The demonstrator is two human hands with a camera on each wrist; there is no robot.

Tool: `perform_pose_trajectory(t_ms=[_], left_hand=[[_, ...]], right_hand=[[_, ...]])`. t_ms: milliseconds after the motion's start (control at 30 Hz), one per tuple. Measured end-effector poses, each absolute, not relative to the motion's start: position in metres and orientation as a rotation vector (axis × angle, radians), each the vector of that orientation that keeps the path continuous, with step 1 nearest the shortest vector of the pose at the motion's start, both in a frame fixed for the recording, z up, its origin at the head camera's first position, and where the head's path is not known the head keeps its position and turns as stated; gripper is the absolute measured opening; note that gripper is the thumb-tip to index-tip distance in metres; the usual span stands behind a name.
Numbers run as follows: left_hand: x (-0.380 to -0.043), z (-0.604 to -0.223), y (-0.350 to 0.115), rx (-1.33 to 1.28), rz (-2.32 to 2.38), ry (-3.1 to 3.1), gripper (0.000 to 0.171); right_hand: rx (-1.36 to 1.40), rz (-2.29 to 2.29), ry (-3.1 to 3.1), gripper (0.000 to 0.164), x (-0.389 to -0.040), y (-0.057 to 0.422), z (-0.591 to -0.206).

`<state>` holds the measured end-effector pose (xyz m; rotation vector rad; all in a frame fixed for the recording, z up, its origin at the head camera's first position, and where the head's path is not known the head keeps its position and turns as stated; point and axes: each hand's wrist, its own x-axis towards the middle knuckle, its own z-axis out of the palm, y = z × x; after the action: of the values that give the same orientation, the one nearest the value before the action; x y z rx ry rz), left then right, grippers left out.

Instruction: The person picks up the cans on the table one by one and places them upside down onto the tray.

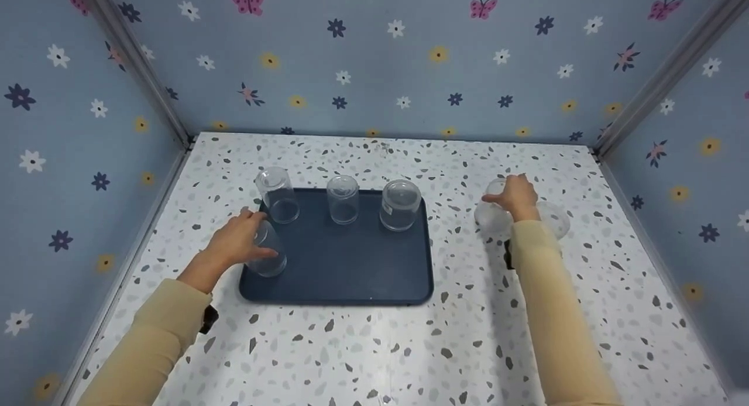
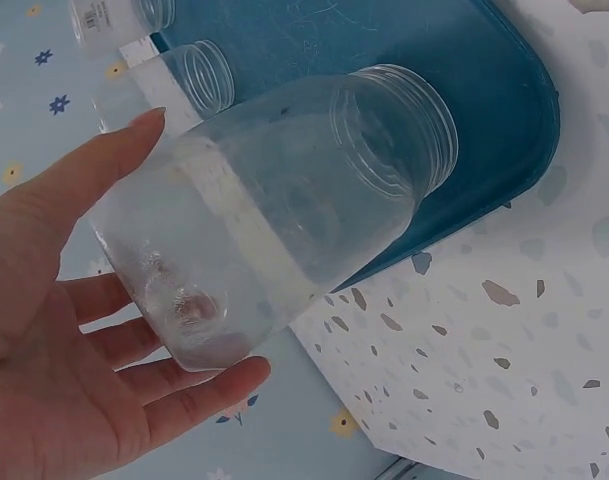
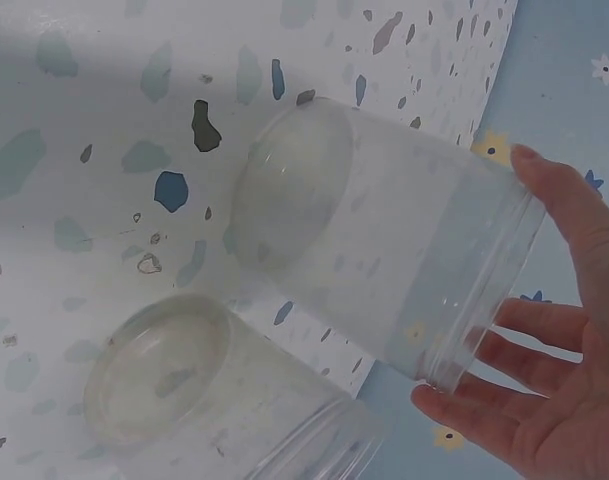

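Speckled counter (image 1: pixel 363 347) carried a dark tray (image 1: pixel 351 271); the left hand (image 1: pixel 237 242) gripped a clear jar (image 1: pixel 268 251) at the tray's near-left corner, the right hand (image 1: pixel 518 196) clasped another jar (image 1: pixel 494 213) right of the tray.

- I'm at a staged test booth, not a lived-in room.
- Three wall panels (image 1: pixel 409 61) box me in, covered in blue floral-and-butterfly wallpaper.
- Bare metal frame posts (image 1: pixel 661 72) run up the corners where panels meet.
- Worktop (image 1: pixel 363 347) is white terrazzo-pattern sheet, edge to edge.
- On it: a dark blue tray (image 1: pixel 351 271) and identical clear plastic jars (image 1: pixel 343 199).
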<state>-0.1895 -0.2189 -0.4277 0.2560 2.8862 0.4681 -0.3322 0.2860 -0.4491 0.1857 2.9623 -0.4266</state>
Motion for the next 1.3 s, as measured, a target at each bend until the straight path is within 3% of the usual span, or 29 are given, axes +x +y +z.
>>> perform_pose_trajectory(t_ms=[600, 1300], left_hand=[[-0.186, -0.417, -0.207, 0.319, 0.467, 2.938, 0.078], [-0.185, -0.414, -0.178, 0.305, 0.639, 2.985, 0.075]], right_hand=[[0.203, -0.442, 2.945, 0.081, -0.331, 0.284, -0.449], [0.127, -0.602, 3.056, 0.085, -0.318, 0.275, -0.449]])
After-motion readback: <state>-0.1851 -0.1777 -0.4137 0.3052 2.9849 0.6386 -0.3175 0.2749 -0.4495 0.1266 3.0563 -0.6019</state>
